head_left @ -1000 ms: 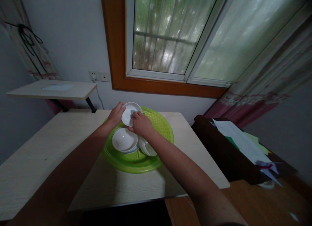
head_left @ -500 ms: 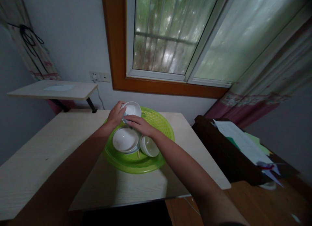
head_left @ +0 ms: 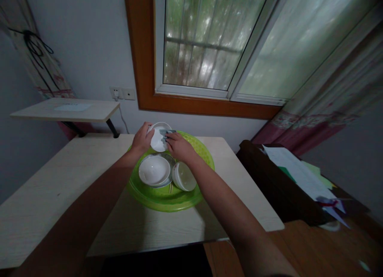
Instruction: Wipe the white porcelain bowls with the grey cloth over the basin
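Observation:
My left hand point(head_left: 143, 138) grips the left rim of a white bowl point(head_left: 157, 142), which is tilted toward me above the far part of a green basin point(head_left: 176, 207). In my right hand point(head_left: 179, 146) is a grey-blue cloth point(head_left: 164, 132), pressed against the inside of that bowl near its right side. Below the hands, a white bowl point(head_left: 154, 171) rests on other dishes in the basin. To its right, a couple of nested white bowls point(head_left: 186, 177) lie tipped on their side. Between them poke the ends of chopsticks point(head_left: 170, 188).
The basin stands on a pale wooden table point(head_left: 116, 225) below a window point(head_left: 203, 46). A raised shelf point(head_left: 72, 111) with a paper on it is at the left. At the right, a dark brown piece of furniture point(head_left: 266, 181) holds papers point(head_left: 296, 169).
My right hand has moved up and right along the bowl with the cloth, uncovering more of its inside. My left hand keeps its hold, with the bowl slightly higher.

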The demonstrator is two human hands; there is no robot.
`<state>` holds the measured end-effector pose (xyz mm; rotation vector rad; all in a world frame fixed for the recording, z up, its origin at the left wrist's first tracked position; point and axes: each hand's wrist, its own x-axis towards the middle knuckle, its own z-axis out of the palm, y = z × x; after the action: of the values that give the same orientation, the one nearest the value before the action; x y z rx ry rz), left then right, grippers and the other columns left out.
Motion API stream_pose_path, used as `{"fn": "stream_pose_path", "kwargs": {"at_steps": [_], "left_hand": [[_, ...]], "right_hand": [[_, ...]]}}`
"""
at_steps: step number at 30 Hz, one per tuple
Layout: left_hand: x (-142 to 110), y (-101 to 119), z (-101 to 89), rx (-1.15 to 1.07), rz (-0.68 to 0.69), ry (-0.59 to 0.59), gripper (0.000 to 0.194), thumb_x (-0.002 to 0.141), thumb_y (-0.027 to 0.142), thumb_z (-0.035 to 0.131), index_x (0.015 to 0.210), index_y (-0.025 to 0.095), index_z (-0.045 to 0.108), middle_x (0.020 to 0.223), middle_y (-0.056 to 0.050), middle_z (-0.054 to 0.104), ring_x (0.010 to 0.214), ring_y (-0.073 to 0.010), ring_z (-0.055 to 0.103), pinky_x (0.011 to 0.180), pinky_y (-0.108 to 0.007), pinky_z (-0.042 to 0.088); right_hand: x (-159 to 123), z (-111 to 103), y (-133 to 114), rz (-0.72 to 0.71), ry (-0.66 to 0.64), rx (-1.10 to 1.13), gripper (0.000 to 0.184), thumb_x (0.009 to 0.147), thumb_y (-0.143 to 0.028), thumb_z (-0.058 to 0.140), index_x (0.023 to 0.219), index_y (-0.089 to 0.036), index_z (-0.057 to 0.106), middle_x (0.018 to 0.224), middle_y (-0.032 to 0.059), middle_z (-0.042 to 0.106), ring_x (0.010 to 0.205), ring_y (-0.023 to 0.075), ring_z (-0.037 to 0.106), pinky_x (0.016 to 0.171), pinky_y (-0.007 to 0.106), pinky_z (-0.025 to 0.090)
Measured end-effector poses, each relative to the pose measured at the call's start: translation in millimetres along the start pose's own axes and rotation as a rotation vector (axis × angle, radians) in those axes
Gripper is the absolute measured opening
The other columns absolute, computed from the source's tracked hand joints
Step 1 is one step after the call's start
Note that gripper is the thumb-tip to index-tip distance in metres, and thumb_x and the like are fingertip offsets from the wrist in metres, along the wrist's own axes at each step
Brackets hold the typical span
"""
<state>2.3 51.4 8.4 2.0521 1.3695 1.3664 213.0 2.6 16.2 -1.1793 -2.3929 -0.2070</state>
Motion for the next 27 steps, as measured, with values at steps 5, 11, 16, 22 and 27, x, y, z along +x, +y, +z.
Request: {"fn": "stream_pose_path", "kwargs": {"at_steps": [5, 11, 16, 22, 27], "left_hand": [[0, 1, -1.3, -0.018, 0.014, 0.06, 0.036, 0.094, 0.042, 0.043, 0.118, 0.019, 0.057, 0.109, -0.012, 0.065, 0.104, -0.0274, 0.062, 0.097, -0.043, 0.048], [0, 0, -0.9, 0.03, 0.001, 0.08, 0.036, 0.092, 0.041, 0.044, 0.118, 0.02, 0.055, 0.109, -0.011, 0.063, 0.105, -0.0267, 0.06, 0.099, -0.043, 0.047], [0, -1, 0.0, 0.042, 0.049, 0.052, 0.035, 0.093, 0.042, 0.043, 0.117, 0.02, 0.055, 0.115, -0.012, 0.063, 0.112, -0.0276, 0.059, 0.103, -0.044, 0.046], [-2, 3, -0.9, 0.034, 0.055, 0.05, 0.033, 0.094, 0.041, 0.043, 0.117, 0.021, 0.055, 0.117, -0.012, 0.063, 0.114, -0.0273, 0.059, 0.105, -0.045, 0.045], [-1, 1, -0.8, 0.042, 0.048, 0.065, 0.033, 0.093, 0.04, 0.044, 0.118, 0.021, 0.055, 0.116, -0.012, 0.063, 0.113, -0.0278, 0.059, 0.105, -0.046, 0.046]], "right_hand": [[-3, -2, -8, -0.002, 0.024, -0.056, 0.037, 0.099, -0.025, 0.055, 0.129, -0.008, 0.067, 0.143, 0.018, 0.06, 0.136, 0.0283, 0.052, 0.121, 0.043, 0.037], [-3, 7, -14, -0.103, -0.131, 0.152, 0.043, 0.094, -0.027, 0.062, 0.132, -0.006, 0.066, 0.136, 0.0199, 0.066, 0.13, 0.0293, 0.059, 0.116, 0.043, 0.042], [-2, 11, -12, -0.13, -0.182, 0.539, 0.062, 0.09, -0.028, 0.067, 0.148, -0.012, 0.053, 0.15, 0.0178, 0.056, 0.138, 0.0287, 0.055, 0.118, 0.046, 0.039], [0, 7, -13, -0.051, -0.18, 0.885, 0.062, 0.09, -0.026, 0.066, 0.15, -0.024, 0.051, 0.153, 0.008, 0.054, 0.139, 0.025, 0.054, 0.118, 0.045, 0.039], [0, 5, -11, -0.081, -0.181, 0.653, 0.046, 0.097, -0.038, 0.062, 0.139, -0.019, 0.063, 0.147, 0.0109, 0.06, 0.137, 0.0244, 0.056, 0.119, 0.043, 0.038]]}}
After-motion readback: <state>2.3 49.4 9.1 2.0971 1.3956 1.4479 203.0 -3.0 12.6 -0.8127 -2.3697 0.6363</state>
